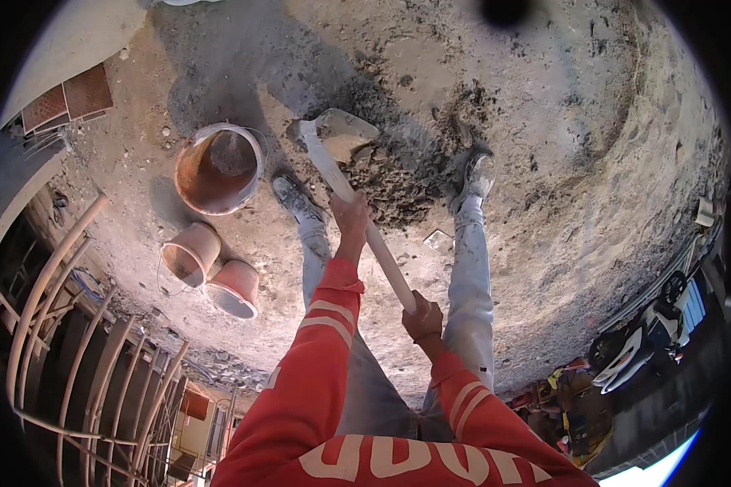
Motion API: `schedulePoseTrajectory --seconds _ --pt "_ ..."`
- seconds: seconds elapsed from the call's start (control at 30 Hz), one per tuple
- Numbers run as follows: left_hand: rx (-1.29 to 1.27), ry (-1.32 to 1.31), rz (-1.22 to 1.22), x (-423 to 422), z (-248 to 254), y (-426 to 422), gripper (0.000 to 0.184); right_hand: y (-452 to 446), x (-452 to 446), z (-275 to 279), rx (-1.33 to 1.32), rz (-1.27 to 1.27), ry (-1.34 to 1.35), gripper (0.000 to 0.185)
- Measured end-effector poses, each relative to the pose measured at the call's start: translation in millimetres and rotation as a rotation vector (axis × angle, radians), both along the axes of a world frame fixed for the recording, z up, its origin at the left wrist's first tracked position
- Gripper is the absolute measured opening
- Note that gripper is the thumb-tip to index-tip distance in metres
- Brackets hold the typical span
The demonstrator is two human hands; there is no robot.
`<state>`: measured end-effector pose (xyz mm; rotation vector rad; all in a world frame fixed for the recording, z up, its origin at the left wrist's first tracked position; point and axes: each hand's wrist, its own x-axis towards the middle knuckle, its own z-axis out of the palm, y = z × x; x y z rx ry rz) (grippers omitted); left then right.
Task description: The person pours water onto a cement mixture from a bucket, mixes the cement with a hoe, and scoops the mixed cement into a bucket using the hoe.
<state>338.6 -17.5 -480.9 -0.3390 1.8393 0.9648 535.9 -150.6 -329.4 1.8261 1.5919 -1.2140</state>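
Note:
My left hand (pixel 350 217) is wrapped round the middle of a hoe's pale wooden handle (pixel 388 261). Lower down, near the handle's end, my right hand (pixel 423 316) is closed on it too. The hoe blade (pixel 345 134) lies at the far end, against a dark, wet-looking heap of mortar or soil (pixel 398 183). Part of the blade's edge is hidden by the heap. My two shoes (pixel 296 199) stand on either side of the heap, dusted with grey.
A large bucket (pixel 219 169) with dark contents stands left of my feet. Two smaller buckets (pixel 192 253) lie tilted nearer me. Wooden poles (pixel 53 276) rise at the left edge, and a motorcycle (pixel 646 337) is parked at the right. Rough, dusty ground (pixel 577 227) surrounds the heap.

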Motion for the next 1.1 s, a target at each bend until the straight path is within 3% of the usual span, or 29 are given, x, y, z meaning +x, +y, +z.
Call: schedulePoseTrajectory --seconds 0.1,0.2,0.23,0.33,0.37,0.4,0.43,0.5,0.67,0.77,0.8,0.87,1.03,1.1 --pt "0.056 0.067 0.073 -24.1 48.1 25.9 0.021 20.5 -4.5 -6.0 0.059 0.002 0.138 0.032" --pt "0.067 0.171 0.089 -44.5 63.8 49.8 0.021 51.1 -20.6 -20.4 0.094 0.004 0.274 0.025" --pt "0.065 0.202 0.082 -45.7 60.0 52.8 0.022 53.1 -22.2 -25.3 0.102 -0.001 0.307 0.025" --pt "-0.172 0.280 -0.246 -28.2 -5.3 18.6 0.023 11.9 -23.5 -29.4 -0.004 -0.048 0.159 0.032" --pt "-0.145 0.228 -0.206 -24.8 -17.5 6.4 0.025 0.1 -23.5 -25.2 -0.020 -0.065 0.098 0.033" --pt "-0.109 0.179 -0.164 -21.9 -26.9 -4.9 0.027 6.3 -22.7 -19.8 -0.217 -0.089 0.006 0.036" --pt "-0.087 0.126 -0.131 -21.5 -23.5 -14.6 0.029 21.1 -27.5 -4.4 -0.298 -0.109 0.010 0.035" --pt "-0.075 0.170 -0.093 -24.7 5.4 -9.0 0.029 1.1 -25.4 4.6 0.029 -0.040 0.055 0.031" --pt "0.032 0.212 0.059 -33.5 67.9 22.8 0.019 10.0 -21.4 -3.8 0.025 -0.054 0.178 0.027" --pt "0.022 0.211 -0.182 -17.6 16.5 -16.9 0.019 -14.6 -17.5 -13.6 0.031 -0.085 0.112 0.026" --pt "-0.184 0.284 -0.360 -6.6 6.3 -19.8 0.021 -26.6 -16.5 -10.3 0.048 -0.096 0.088 0.027" --pt "-0.242 0.312 -0.431 12.3 -47.1 -55.2 0.037 -32.2 -15.0 0.4 -0.092 -0.146 -0.003 0.028" --pt "-0.179 0.381 -0.487 0.9 -20.0 3.8 0.040 2.8 -29.9 1.1 -0.105 -0.255 0.029 0.029" --pt "0.020 0.261 -0.387 -20.8 14.3 73.5 0.028 31.3 -41.6 -15.9 0.073 -0.207 0.133 0.039"
